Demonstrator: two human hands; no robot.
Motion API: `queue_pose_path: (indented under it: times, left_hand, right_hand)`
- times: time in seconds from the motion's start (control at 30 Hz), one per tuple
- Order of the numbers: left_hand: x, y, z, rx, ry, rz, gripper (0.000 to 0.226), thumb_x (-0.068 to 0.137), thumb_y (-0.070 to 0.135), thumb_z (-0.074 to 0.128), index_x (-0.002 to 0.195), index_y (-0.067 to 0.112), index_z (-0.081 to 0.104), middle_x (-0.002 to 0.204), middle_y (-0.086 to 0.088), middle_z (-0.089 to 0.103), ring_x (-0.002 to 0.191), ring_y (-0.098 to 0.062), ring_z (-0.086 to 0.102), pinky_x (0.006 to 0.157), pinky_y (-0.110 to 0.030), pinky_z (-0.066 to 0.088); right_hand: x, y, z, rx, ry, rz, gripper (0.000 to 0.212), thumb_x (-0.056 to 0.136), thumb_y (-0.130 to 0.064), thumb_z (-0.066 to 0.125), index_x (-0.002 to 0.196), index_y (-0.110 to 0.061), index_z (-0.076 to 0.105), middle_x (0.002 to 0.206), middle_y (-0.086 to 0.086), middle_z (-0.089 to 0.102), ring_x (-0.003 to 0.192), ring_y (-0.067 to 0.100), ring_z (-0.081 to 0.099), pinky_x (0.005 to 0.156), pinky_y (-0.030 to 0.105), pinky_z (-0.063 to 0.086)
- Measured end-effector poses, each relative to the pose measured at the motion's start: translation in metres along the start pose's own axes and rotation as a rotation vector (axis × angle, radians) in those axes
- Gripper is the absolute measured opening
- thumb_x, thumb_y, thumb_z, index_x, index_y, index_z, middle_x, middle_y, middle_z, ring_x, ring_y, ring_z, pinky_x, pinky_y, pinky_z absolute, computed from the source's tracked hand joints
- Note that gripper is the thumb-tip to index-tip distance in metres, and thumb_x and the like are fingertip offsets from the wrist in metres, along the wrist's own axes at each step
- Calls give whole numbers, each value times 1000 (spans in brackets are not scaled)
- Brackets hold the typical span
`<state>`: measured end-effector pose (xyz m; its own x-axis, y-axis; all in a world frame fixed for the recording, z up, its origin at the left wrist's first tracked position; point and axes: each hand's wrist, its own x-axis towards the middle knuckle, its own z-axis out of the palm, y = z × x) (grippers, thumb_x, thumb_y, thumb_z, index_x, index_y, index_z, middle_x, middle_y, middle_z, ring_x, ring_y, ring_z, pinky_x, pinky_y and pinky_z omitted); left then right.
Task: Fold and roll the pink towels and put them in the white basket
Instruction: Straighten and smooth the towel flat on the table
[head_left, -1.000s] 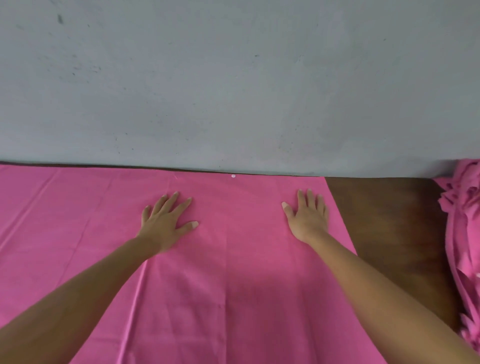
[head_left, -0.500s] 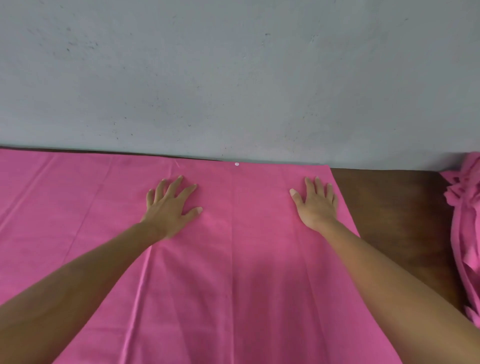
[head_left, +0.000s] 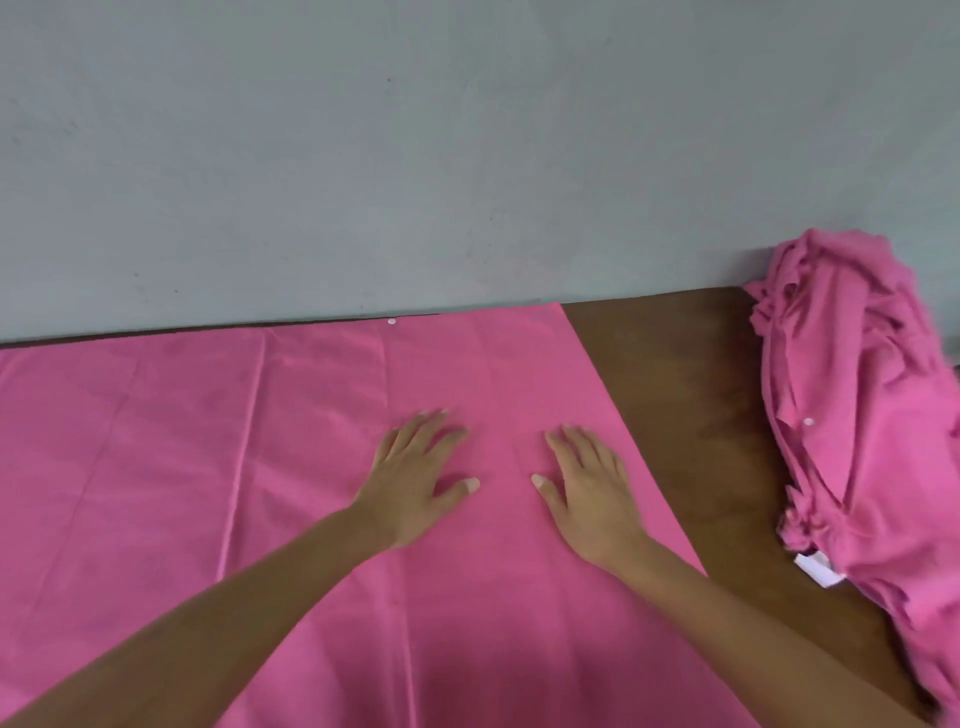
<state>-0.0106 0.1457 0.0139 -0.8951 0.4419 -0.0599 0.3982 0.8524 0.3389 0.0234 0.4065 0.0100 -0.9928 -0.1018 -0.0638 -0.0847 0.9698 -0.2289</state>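
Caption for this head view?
Left hand and right hand press flat on a spread pink towel, crumpled towel pile to the right.

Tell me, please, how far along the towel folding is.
Done: no rolled towel is in view. In hand: one pink towel lies spread on the table, left hand and right hand pressing flat on it. Remaining: folding, rolling, then the crumpled towel pile at right; no basket shows.

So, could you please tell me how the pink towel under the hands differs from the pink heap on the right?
The spread towel lies flat and smooth with only faint crease lines; the heap is crumpled and bunched. The left hand and right hand press flat on the spread towel; no hand touches the heap. Both are the same pink and lie on the wooden table.
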Motion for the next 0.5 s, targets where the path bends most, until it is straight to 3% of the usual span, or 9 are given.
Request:
queue_pose_path:
  times: [0.2, 0.37, 0.5]
  left_hand:
    - [3, 47, 26, 54, -22, 224, 76, 95, 72, 19, 162, 37, 11, 170, 9, 0, 155, -11, -10, 127, -42, -1]
    - [3, 52, 40, 217, -34, 240, 70, 97, 71, 6, 160, 41, -5, 169, 10, -14, 154, -12, -17, 127, -40, -3]
    - [3, 51, 41, 203, -10, 254, 71, 97, 70, 4, 161, 39, -1, 169, 9, -10, 155, -13, -14, 127, -41, 0]
  right_hand:
    - [-92, 16, 13, -12, 27, 18, 67, 104, -61, 15, 162, -28, 12, 169, -5, 2, 155, 14, -5, 125, 32, -5]
    - [-148, 33, 21, -1, 54, 103, 60, 106, -59, 13, 161, -35, 12, 169, -9, 0, 155, 9, -9, 124, 36, 3]
    - [-176, 44, 15, -33, 69, 229, 60, 105, -61, 13, 160, -37, 13, 169, -11, 0, 154, 8, -9, 125, 35, 2]
